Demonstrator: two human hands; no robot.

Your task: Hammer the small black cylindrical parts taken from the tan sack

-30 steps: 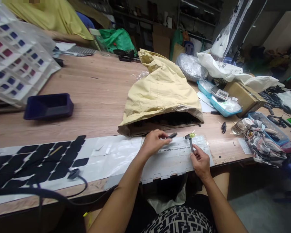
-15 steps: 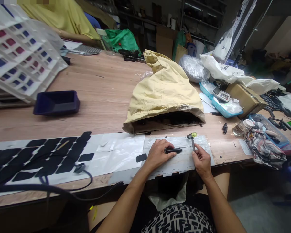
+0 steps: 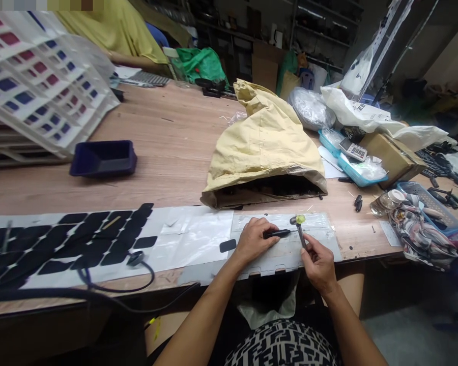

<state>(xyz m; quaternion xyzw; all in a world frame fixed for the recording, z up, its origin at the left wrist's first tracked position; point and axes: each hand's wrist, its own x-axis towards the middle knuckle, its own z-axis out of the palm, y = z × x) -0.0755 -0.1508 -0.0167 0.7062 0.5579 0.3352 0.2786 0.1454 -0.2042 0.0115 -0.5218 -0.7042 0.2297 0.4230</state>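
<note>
My left hand (image 3: 255, 239) rests on a grey-white board (image 3: 248, 264) at the table's front edge, its fingers closed round a slim black cylindrical piece (image 3: 280, 233). The piece lies sideways, one end sticking out to the right; a thin rod seems to extend from that end. My right hand (image 3: 319, 262) grips a small hammer (image 3: 299, 235) by its handle, with the head up and tilted to the left. One face of the head is yellow-green, the other dark. The hammer head is close to the right end of the black piece. Whether they touch, I cannot tell.
Behind the board lies a yellow sack (image 3: 267, 147), its dark mouth facing me. To the left are rows of black pads (image 3: 114, 236), a cable (image 3: 137, 307), a dark blue tray (image 3: 103, 160) and a white crate (image 3: 53, 96). A jar (image 3: 383, 203) and patterned cloth (image 3: 423, 229) stand right.
The hammer head has tipped to the left, towards the black piece. My left hand keeps its hold on the piece. The whole view has shifted slightly.
</note>
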